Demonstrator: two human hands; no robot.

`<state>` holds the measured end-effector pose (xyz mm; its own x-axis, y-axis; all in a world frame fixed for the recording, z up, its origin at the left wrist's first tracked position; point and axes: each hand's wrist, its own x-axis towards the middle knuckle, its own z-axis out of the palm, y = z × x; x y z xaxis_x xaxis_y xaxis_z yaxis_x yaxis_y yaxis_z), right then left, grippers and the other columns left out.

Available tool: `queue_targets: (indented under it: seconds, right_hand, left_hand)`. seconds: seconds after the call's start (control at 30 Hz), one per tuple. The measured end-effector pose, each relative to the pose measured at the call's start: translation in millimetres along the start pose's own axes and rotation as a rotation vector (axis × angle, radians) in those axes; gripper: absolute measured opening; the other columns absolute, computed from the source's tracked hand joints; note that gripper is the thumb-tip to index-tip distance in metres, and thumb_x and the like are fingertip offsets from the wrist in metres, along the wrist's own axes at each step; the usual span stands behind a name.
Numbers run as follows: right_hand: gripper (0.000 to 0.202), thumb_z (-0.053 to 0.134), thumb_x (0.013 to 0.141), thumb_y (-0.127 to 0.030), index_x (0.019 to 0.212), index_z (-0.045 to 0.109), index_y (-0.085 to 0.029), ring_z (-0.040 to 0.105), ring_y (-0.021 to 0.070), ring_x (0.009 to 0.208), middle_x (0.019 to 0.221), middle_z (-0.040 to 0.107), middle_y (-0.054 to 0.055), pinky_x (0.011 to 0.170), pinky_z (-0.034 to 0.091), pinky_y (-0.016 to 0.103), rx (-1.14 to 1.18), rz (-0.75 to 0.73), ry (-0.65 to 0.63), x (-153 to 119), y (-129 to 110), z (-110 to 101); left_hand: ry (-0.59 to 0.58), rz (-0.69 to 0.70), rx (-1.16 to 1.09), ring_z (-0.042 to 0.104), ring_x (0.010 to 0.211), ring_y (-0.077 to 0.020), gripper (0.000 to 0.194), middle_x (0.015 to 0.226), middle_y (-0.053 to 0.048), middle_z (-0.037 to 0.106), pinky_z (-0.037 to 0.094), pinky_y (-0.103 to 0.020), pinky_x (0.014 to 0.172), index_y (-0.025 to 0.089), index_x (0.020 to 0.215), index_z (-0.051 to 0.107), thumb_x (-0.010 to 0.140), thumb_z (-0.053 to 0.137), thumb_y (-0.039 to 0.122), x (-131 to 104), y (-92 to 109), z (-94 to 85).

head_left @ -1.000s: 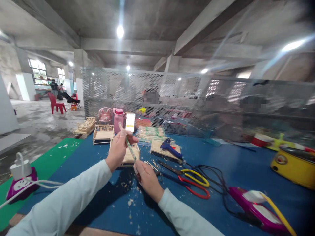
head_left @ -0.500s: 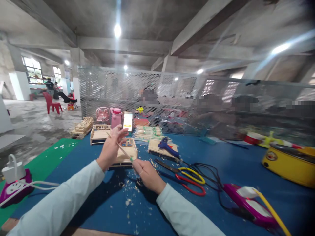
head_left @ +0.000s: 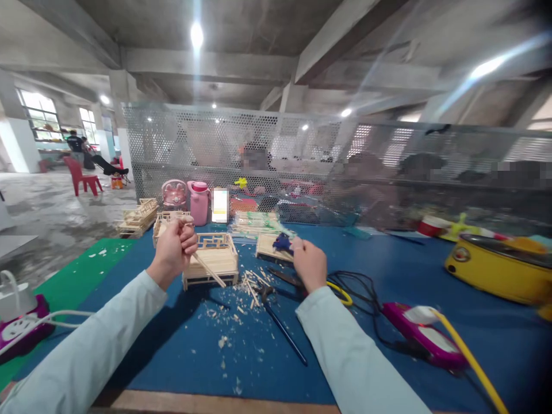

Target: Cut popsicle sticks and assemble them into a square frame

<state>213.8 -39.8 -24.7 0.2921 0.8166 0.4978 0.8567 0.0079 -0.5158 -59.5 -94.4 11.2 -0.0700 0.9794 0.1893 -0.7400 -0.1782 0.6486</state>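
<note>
My left hand [head_left: 175,250] is closed around a thin wooden stick [head_left: 210,271], which slants down to the right in front of a small bed-like stick model [head_left: 211,259]. My right hand [head_left: 309,264] is closed at the handle of a blue glue gun [head_left: 282,242], which lies over a flat wooden stick piece [head_left: 265,246]; the hand hides most of the handle. Under that hand, scissors with dark blades [head_left: 284,277] are partly covered. Nippers with blue handles [head_left: 287,333] lie among cut stick bits [head_left: 250,287].
Bundled sticks [head_left: 256,223], a lit phone [head_left: 219,205] and a pink bottle [head_left: 199,204] stand along a perforated metal screen [head_left: 207,138]. More stick models [head_left: 138,218] are at left. A purple power strip [head_left: 425,336], dark cables and a yellow pot [head_left: 495,270] occupy the right.
My right hand has left the stick's lower end and moved right to the glue gun. My left hand has shifted left and closed round the stick. The nippers are now uncovered.
</note>
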Motion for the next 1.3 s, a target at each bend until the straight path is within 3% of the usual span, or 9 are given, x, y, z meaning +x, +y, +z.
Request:
queue_targets:
  seconds: [0.1,0.3,0.6,0.73,0.87,0.97,1.07,1.17,1.3]
  right_hand:
    - [0.042,0.027,0.089,-0.036,0.086,0.064,-0.015,0.057,0.0202,0.075,0.086,0.068,0.013,0.059,0.030,0.026,-0.097,0.043,0.025,-6,-6,0]
    - [0.047,0.029,0.088,-0.049,0.101,0.060,-0.015,0.062,0.0236,0.082,0.090,0.068,0.014,0.064,0.036,0.028,-0.295,-0.198,-0.329,-32,-42,27]
    - [0.048,0.032,0.088,-0.042,0.055,0.056,-0.016,0.053,0.0152,0.063,0.066,0.063,0.007,0.057,0.031,0.026,-0.039,-0.407,-0.258,-45,-48,9]
    - [0.033,0.044,0.082,-0.040,0.061,0.054,-0.016,0.047,0.0101,0.054,0.057,0.055,-0.001,0.052,0.032,0.021,0.363,-0.582,-0.795,-71,-57,13]
    - [0.024,0.047,0.080,-0.038,0.068,0.051,-0.018,0.047,0.0079,0.046,0.056,0.054,-0.004,0.048,0.036,0.020,0.558,-0.460,-1.180,-84,-62,17]
    - [0.027,0.046,0.081,-0.042,0.067,0.048,-0.019,0.039,0.0061,0.038,0.047,0.043,-0.008,0.041,0.032,0.019,0.661,-0.343,-1.049,-72,-57,15]
    - [0.027,0.043,0.082,-0.045,0.072,0.048,-0.020,0.032,0.0055,0.035,0.047,0.036,-0.009,0.037,0.026,0.018,0.779,-0.215,-0.697,-52,-45,12]
    - [0.025,0.039,0.082,-0.043,0.073,0.047,-0.020,0.034,0.0066,0.035,0.047,0.039,-0.009,0.038,0.028,0.019,0.709,-0.107,-0.474,-35,-31,16]
    - [0.029,0.032,0.084,-0.035,0.063,0.047,-0.020,0.040,0.0093,0.036,0.043,0.045,-0.005,0.042,0.032,0.022,0.353,-0.094,-0.434,-23,-13,30]
  left_hand:
    - [-0.062,-0.143,-0.004,0.021,0.031,-0.0033,0.022,0.043,0.009,0.025,0.017,-0.012,0.031,0.016,0.070,0.048,0.084,0.047,0.033,-4,-24,-3.8]
    - [-0.069,-0.334,0.038,0.031,0.038,-0.0034,0.009,0.053,0.006,0.038,0.025,-0.014,0.037,0.014,0.082,0.052,0.076,0.049,0.020,-15,-57,-10.2]
    - [-0.012,-0.281,0.056,0.028,0.038,-0.0029,0.009,0.050,0.007,0.035,0.023,-0.014,0.039,0.014,0.077,0.052,0.072,0.054,0.022,-26,-63,-17.7]
    - [0.024,-0.207,0.012,0.029,0.038,-0.0034,0.011,0.050,0.007,0.035,0.025,-0.014,0.039,0.014,0.078,0.051,0.076,0.052,0.025,-26,-64,-16.4]
    - [0.003,-0.086,-0.014,0.035,0.042,-0.0048,0.017,0.053,0.006,0.038,0.031,-0.016,0.042,0.015,0.079,0.051,0.079,0.054,0.032,-28,-59,-12.2]
    - [0.007,-0.033,0.126,0.052,0.063,-0.0096,0.025,0.070,0.000,0.052,0.042,-0.021,0.059,0.017,0.088,0.053,0.079,0.054,0.040,-31,-61,-13.9]
    - [-0.061,-0.034,0.454,0.054,0.086,-0.0133,0.032,0.094,-0.004,0.058,0.042,-0.024,0.075,0.018,0.101,0.053,0.075,0.061,0.037,-35,-72,-20.7]
    - [-0.221,-0.075,0.725,0.053,0.082,-0.0132,0.033,0.092,-0.005,0.059,0.040,-0.026,0.078,0.016,0.102,0.052,0.075,0.061,0.032,-38,-84,-28.0]
    - [-0.365,-0.057,0.911,0.049,0.069,-0.0118,0.023,0.076,-0.002,0.055,0.039,-0.025,0.069,0.014,0.086,0.054,0.081,0.050,0.036,-40,-91,-33.0]
